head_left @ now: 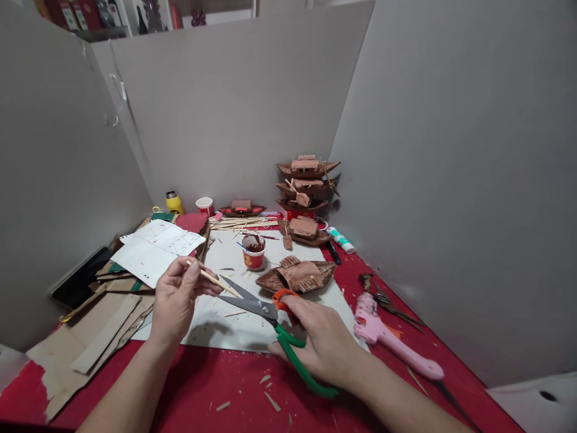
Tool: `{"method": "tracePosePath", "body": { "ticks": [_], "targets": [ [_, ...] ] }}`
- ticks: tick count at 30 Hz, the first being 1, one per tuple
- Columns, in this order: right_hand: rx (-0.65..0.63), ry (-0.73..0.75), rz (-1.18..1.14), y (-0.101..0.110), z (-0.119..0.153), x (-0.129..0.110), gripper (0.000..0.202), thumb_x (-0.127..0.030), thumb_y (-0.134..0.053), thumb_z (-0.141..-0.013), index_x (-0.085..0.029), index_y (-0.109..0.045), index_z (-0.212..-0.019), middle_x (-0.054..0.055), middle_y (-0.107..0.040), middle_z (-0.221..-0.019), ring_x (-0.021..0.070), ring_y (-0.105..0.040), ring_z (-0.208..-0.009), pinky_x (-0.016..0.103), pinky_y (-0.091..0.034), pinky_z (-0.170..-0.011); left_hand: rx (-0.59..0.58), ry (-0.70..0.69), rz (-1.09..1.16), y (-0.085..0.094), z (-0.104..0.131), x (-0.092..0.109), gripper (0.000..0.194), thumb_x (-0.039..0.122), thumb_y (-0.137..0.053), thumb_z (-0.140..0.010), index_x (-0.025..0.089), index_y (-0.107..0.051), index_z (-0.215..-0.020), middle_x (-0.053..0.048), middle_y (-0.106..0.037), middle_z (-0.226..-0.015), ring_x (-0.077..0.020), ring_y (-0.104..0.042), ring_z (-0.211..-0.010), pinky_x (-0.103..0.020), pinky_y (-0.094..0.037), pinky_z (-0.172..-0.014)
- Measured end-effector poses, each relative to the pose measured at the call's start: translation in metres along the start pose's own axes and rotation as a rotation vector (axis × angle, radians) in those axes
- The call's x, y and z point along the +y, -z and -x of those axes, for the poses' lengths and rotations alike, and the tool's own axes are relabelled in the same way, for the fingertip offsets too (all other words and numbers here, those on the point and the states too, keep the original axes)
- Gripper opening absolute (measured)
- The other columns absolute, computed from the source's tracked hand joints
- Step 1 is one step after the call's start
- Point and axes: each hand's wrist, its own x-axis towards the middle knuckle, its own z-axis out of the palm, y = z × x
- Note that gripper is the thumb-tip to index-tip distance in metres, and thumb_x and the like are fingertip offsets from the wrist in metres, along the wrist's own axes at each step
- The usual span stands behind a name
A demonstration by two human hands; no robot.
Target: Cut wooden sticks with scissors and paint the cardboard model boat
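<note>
My left hand (178, 294) pinches a thin wooden stick (214, 279) that points to the right. In my right hand (322, 340) is a pair of scissors (252, 304) with one orange and one green handle. Its blades are spread, and the stick's far end lies between them. Just beyond the scissors rests a brown model boat (295, 276) with a cardboard roof and slatted pieces. Behind it a red paper cup (253, 252) holds dark brown paint and a blue-handled brush. A white sheet (211, 334) lies under these things.
Pink glue gun (392, 343) and pliers (396, 307) lie at right. More model boats (306, 183) are stacked at the back, beside wooden sticks (243, 224). Cardboard pieces (108, 319) and a drawn paper (157, 246) cover the left. Grey panels (234, 108) enclose the table.
</note>
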Motion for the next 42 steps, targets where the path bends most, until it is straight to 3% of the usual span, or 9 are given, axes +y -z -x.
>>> {"method": "tracePosePath", "body": {
  "ticks": [10, 29, 42],
  "targets": [
    [0.001, 0.002, -0.009, -0.0008, 0.0005, 0.0, 0.028, -0.04, -0.066, -0.076, -0.022, -0.052, -0.092, 0.002, -0.063, -0.077, 0.019, -0.057, -0.066, 0.026, -0.035, -0.057, 0.012, -0.006, -0.04, -0.0003, 0.0009, -0.0018, 0.016, 0.034, -0.065, -0.083, 0.019, -0.058, -0.081, 0.0, -0.07, -0.071, -0.0135, -0.067, -0.057, -0.025, -0.056, -0.059],
    [0.028, 0.008, 0.001, -0.0034, 0.0007, 0.0017, 0.031, -0.04, -0.066, -0.076, -0.021, -0.053, -0.096, 0.004, -0.065, -0.083, 0.0209, -0.06, -0.072, 0.028, -0.038, -0.061, 0.028, 0.015, -0.06, -0.0045, 0.0034, -0.0013, 0.023, 0.04, -0.065, -0.082, 0.02, -0.052, -0.082, 0.0, -0.071, -0.07, -0.016, -0.07, -0.058, -0.025, -0.056, -0.057],
    [-0.018, -0.004, -0.044, -0.0007, 0.0012, -0.0017, 0.023, -0.041, -0.063, -0.078, -0.023, -0.051, -0.087, 0.0, -0.06, -0.072, 0.0164, -0.054, -0.062, 0.025, -0.031, -0.054, 0.032, 0.01, -0.055, -0.0044, 0.0047, -0.0031, 0.021, 0.038, -0.062, -0.085, 0.021, -0.05, -0.082, 0.002, -0.069, -0.069, -0.0147, -0.07, -0.057, -0.022, -0.055, -0.052]
  ]
}}
